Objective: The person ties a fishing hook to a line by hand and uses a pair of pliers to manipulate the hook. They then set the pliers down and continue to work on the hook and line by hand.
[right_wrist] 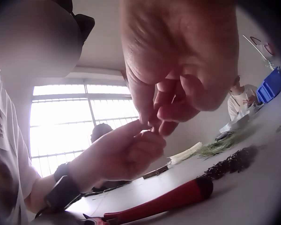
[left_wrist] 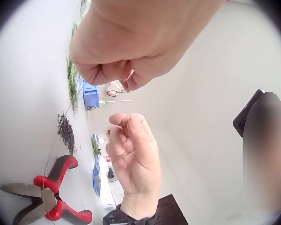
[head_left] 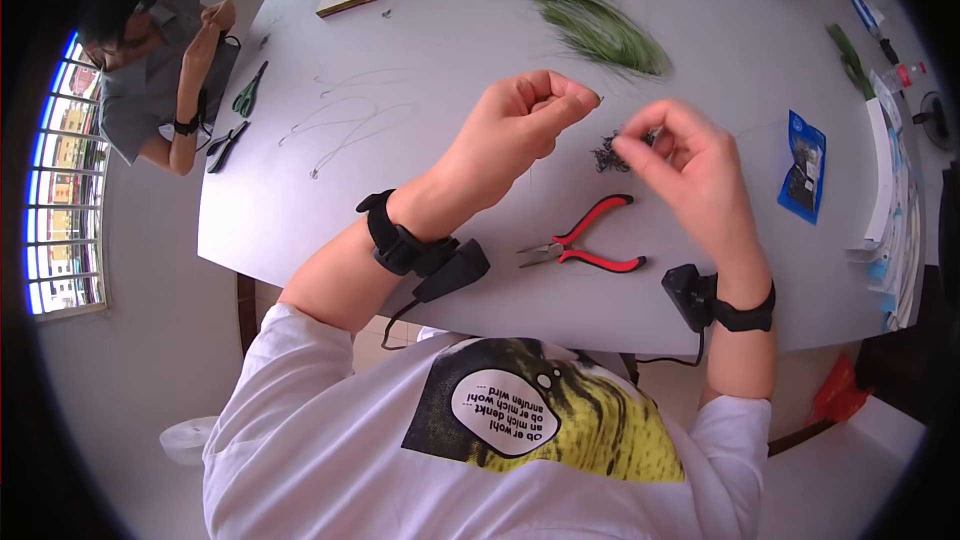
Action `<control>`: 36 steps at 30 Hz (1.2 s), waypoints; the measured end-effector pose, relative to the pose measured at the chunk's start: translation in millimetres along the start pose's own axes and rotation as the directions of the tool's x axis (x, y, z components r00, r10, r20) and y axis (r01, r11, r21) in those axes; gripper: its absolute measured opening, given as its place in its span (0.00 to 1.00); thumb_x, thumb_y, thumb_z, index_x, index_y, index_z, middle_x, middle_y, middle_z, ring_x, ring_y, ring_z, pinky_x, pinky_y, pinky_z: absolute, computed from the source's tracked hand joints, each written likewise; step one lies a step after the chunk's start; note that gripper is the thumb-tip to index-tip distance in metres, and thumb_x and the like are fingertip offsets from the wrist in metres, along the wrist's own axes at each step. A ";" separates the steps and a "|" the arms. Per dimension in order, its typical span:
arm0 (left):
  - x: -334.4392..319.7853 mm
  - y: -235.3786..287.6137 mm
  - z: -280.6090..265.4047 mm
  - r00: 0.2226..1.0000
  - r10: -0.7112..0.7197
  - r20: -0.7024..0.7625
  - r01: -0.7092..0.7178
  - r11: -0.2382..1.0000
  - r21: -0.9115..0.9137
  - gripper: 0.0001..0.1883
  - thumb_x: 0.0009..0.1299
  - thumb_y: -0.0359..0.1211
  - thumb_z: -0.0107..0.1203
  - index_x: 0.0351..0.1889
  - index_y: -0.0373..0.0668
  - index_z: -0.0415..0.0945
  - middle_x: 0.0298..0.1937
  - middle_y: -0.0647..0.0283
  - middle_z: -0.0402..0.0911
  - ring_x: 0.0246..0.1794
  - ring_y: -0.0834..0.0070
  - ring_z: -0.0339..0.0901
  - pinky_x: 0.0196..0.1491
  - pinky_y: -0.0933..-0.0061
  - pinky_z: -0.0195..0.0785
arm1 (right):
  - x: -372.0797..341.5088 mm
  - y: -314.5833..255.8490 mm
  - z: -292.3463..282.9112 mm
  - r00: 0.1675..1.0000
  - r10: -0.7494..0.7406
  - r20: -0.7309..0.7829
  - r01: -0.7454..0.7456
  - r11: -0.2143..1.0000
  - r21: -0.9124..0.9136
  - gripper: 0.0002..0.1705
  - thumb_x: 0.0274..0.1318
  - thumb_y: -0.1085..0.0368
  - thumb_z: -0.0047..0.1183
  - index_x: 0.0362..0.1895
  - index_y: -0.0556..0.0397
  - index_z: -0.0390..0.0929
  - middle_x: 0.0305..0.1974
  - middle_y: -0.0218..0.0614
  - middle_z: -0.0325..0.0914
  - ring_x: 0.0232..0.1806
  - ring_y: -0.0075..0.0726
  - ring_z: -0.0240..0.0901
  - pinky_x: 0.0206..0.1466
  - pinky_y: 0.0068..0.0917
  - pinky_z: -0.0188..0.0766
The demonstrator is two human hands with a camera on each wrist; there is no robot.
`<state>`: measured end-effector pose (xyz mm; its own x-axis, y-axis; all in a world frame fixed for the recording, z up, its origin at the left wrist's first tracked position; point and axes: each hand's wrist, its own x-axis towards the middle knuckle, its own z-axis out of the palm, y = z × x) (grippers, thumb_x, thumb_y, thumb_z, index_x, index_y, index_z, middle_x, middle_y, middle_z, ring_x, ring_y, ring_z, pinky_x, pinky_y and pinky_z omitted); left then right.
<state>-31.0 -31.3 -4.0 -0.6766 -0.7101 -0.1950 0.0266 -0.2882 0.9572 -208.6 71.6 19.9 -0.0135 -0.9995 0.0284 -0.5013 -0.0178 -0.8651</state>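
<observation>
In the head view my left hand (head_left: 520, 115) is raised over the table, thumb and forefinger pinching a thin line with a tiny dark tip showing at the fingertips. The thin line (left_wrist: 50, 150) trails down in the left wrist view. My right hand (head_left: 690, 165) hovers over a pile of small dark metal pieces (head_left: 606, 156), its fingers loosely bent, with nothing visible between them. From the right wrist view, its fingertips overlap those of the left hand. Red-handled pliers (head_left: 603, 261) lie on the table below both hands, jaws toward the left.
A bundle of green strands (head_left: 600, 30) lies at the back. To the right are a blue packet (head_left: 803, 175) and stacked papers (head_left: 885, 180). Several thin looped lines (head_left: 325, 152) spread on the left, near dark pliers (head_left: 227, 147). Another person (head_left: 150, 90) sits at the left edge.
</observation>
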 end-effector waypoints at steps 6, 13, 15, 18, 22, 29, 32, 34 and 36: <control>-3.8 -0.9 2.2 0.997 0.010 0.074 -0.020 0.990 0.136 0.10 0.73 0.37 0.55 0.40 0.39 0.77 0.31 0.76 0.70 0.23 0.91 0.55 0.24 0.87 0.48 | 6.4 3.4 8.9 0.946 -0.166 -0.277 0.159 0.986 -0.048 0.08 0.51 0.71 0.61 0.36 0.55 0.77 0.33 0.30 0.77 0.21 0.21 0.66 0.26 0.22 0.63; -5.0 1.7 3.2 0.995 0.027 0.093 -0.045 0.980 0.193 0.10 0.73 0.37 0.56 0.40 0.39 0.77 0.27 0.78 0.70 0.23 0.92 0.57 0.25 0.87 0.50 | 6.3 5.8 9.0 0.946 -0.204 -0.251 0.183 0.978 -0.104 0.06 0.51 0.72 0.60 0.31 0.55 0.74 0.31 0.31 0.77 0.22 0.24 0.69 0.25 0.23 0.62; -4.9 -0.4 4.1 0.994 0.070 0.086 -0.088 0.970 0.225 0.10 0.72 0.36 0.57 0.40 0.38 0.77 0.26 0.78 0.72 0.25 0.93 0.61 0.27 0.88 0.54 | 6.1 5.0 8.9 0.945 -0.208 -0.253 0.185 0.976 -0.111 0.06 0.51 0.72 0.59 0.30 0.55 0.74 0.31 0.31 0.77 0.22 0.25 0.69 0.26 0.23 0.63; -3.8 -2.9 1.1 0.993 0.067 0.097 -0.088 0.969 0.230 0.09 0.72 0.35 0.57 0.39 0.38 0.77 0.28 0.77 0.74 0.27 0.93 0.63 0.28 0.89 0.56 | 6.2 5.6 8.8 0.944 -0.212 -0.251 0.186 0.975 -0.122 0.05 0.52 0.72 0.59 0.30 0.55 0.74 0.31 0.31 0.77 0.22 0.25 0.70 0.26 0.23 0.63; -2.5 -4.8 -0.3 0.994 0.053 0.100 -0.076 0.967 0.244 0.09 0.72 0.35 0.57 0.39 0.38 0.77 0.28 0.77 0.74 0.27 0.94 0.63 0.29 0.89 0.56 | 6.0 4.1 8.9 0.945 -0.210 -0.249 0.183 0.975 -0.128 0.05 0.52 0.72 0.59 0.30 0.55 0.74 0.31 0.31 0.76 0.23 0.26 0.70 0.26 0.23 0.63; -3.7 -2.3 1.9 0.995 0.052 0.089 -0.073 0.965 0.253 0.11 0.72 0.37 0.57 0.39 0.37 0.76 0.26 0.76 0.73 0.25 0.92 0.62 0.27 0.88 0.55 | 6.2 4.2 9.8 0.948 -0.197 -0.250 0.171 0.977 -0.124 0.05 0.51 0.72 0.59 0.30 0.55 0.75 0.31 0.32 0.76 0.23 0.27 0.70 0.26 0.24 0.64; -2.9 -2.3 3.3 0.996 0.055 0.076 -0.072 0.966 0.249 0.10 0.73 0.37 0.55 0.40 0.38 0.75 0.26 0.77 0.71 0.24 0.93 0.59 0.26 0.88 0.52 | 5.9 6.4 8.8 0.951 -0.177 -0.255 0.142 0.979 -0.149 0.06 0.54 0.70 0.59 0.34 0.56 0.76 0.34 0.32 0.78 0.24 0.25 0.71 0.27 0.23 0.67; -2.6 -2.4 3.8 0.996 0.069 0.051 -0.079 0.968 0.237 0.10 0.74 0.37 0.54 0.40 0.39 0.75 0.26 0.78 0.69 0.23 0.92 0.58 0.26 0.88 0.51 | 5.1 4.4 7.1 0.984 0.177 0.032 -0.179 0.933 0.312 0.20 0.59 0.64 0.58 0.52 0.61 0.72 0.46 0.38 0.78 0.29 0.25 0.75 0.31 0.22 0.72; -2.5 -0.6 4.1 0.999 0.046 0.007 -0.046 0.996 0.072 0.09 0.74 0.36 0.53 0.42 0.39 0.74 0.24 0.78 0.66 0.21 0.91 0.54 0.24 0.87 0.48 | 5.2 0.7 10.6 0.961 0.184 0.207 -0.260 0.855 0.448 0.29 0.60 0.61 0.58 0.60 0.63 0.64 0.51 0.41 0.75 0.33 0.27 0.77 0.32 0.22 0.74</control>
<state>-32.4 -26.7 -3.2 -0.6799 -0.7179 -0.1496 0.0049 -0.2084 0.9780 -199.8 66.1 14.1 0.0734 -0.9691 -0.2357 -0.0374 0.2335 -0.9716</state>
